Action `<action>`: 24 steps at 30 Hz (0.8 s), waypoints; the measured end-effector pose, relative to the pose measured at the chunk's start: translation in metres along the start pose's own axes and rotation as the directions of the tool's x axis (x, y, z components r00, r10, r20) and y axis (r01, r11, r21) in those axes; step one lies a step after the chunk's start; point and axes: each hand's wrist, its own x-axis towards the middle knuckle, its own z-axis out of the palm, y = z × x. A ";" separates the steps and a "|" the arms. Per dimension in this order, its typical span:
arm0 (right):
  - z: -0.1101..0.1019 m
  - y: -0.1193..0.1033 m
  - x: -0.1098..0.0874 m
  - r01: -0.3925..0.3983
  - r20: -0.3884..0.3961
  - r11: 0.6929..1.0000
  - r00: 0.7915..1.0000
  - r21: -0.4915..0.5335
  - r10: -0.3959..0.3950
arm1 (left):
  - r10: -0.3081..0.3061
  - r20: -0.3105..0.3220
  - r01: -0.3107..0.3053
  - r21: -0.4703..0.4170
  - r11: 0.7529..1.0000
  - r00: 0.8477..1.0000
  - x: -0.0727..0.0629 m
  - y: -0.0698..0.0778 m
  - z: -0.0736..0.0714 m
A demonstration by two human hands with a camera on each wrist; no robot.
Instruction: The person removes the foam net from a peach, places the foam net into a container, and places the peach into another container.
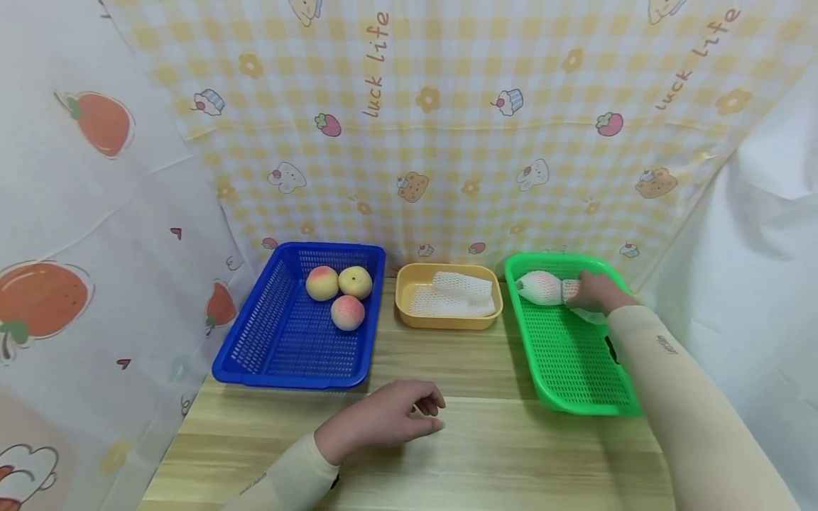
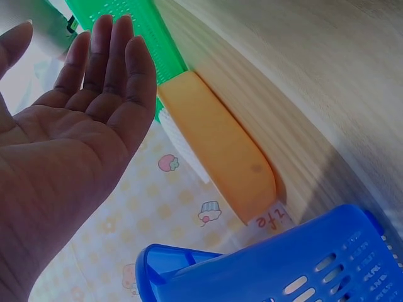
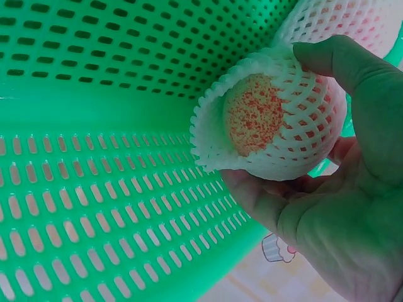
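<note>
In the green basket (image 1: 569,341) at the right, my right hand (image 1: 597,292) grips a peach (image 3: 255,116) dressed in a white foam net sleeve (image 3: 308,126). Thumb and fingers wrap its sides, and the net's open end leaves part of the speckled fruit bare. Touching it in the head view is another netted peach (image 1: 542,288), farther left in the same basket. My left hand (image 1: 390,415) hovers over the front of the wooden table, fingers relaxed and palm bare in the left wrist view.
A blue basket (image 1: 255,358) at the left holds three bare peaches (image 1: 348,313). Between the baskets stands a small yellow tray (image 1: 447,323) with white foam nets (image 1: 463,291) in it. A checked curtain (image 1: 409,142) hangs right behind the containers.
</note>
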 end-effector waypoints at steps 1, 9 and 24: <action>-0.001 -0.001 -0.002 0.003 -0.001 1.000 1.000 0.001 -0.003 | 0.002 0.000 -0.002 0.000 1.000 1.000 0.000 0.000 0.000; -0.012 -0.011 -0.015 -0.008 -0.010 1.000 1.000 0.014 0.008 | 0.008 0.003 -0.008 0.008 1.000 1.000 0.001 0.001 0.001; -0.018 -0.021 -0.031 0.121 -0.130 0.990 0.985 0.066 -0.112 | 0.013 -0.004 -0.013 0.002 1.000 1.000 0.000 -0.003 0.001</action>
